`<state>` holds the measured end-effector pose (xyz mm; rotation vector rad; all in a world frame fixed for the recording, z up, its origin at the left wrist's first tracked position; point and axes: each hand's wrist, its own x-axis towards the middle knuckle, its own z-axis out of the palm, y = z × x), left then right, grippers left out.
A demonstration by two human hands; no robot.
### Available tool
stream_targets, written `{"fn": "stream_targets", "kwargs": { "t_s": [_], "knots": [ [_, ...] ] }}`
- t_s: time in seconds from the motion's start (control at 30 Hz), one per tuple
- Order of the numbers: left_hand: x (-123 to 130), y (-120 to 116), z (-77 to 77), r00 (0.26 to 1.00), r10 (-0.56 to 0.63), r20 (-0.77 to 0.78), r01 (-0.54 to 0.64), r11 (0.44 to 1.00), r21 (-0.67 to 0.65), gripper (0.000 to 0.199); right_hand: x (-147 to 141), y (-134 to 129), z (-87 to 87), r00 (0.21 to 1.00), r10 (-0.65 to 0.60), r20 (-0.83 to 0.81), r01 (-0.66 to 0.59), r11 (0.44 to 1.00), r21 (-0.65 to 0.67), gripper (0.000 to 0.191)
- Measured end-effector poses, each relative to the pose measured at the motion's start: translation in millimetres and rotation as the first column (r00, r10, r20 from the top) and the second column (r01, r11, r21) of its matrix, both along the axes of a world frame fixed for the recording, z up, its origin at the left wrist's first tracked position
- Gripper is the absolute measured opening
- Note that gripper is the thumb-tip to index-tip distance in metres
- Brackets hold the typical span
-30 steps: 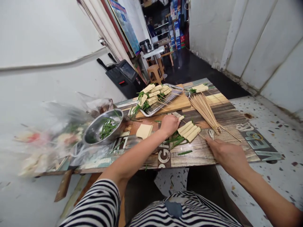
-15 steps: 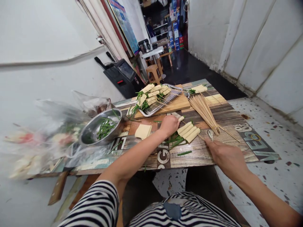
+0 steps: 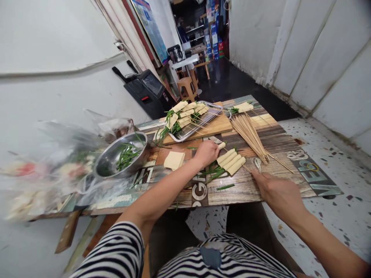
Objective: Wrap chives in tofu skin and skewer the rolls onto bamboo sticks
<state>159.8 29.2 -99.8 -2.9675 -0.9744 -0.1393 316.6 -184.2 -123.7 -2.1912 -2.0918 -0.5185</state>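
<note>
Across the wood-patterned table (image 3: 240, 195), the person's 2 hands work near the close edge. The left hand (image 3: 206, 153) has its fingers closed around 1 pale roll (image 3: 222, 146), whose end pokes out past them. The right hand (image 3: 275, 189) pinches the end of a thin skewer (image 3: 247, 168), its fingers shut on it; the skewer runs toward a row of pale rolls (image 3: 231, 161) with green stems sticking out, lying on the table between the 2 hands. Just nearer the edge lies 1 loose green stem (image 3: 225, 187).

Left of the left hand sit a stack of pale sheets (image 3: 174, 160) and a metal bowl (image 3: 139, 159) holding cut greens (image 3: 126, 156). Farther back, a metal tray (image 3: 180, 136) piled with skewered rolls (image 3: 185, 116) rests on a wooden board (image 3: 223, 126). Beyond the right hand, a bundle of bare skewers (image 3: 249, 135) fans out.
</note>
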Motion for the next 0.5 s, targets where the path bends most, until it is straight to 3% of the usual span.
{"fn": "stream_targets", "kwargs": {
  "t_s": [0.2,0.5],
  "knots": [
    [0.2,1.0,-2.2,1.0,0.005,0.005,-0.005,1.0,-0.004,0.034,0.3,-0.8,-1.9,1.0,0.001,0.006,-0.001,1.0,0.018,0.027],
    [1.6,2.6,-0.6,1.0,-0.018,0.011,0.018,0.999,-0.038,0.03,1.3,11.0,11.7,0.997,-0.026,-0.077,0.015,0.99,-0.14,0.025]
  ]
}}
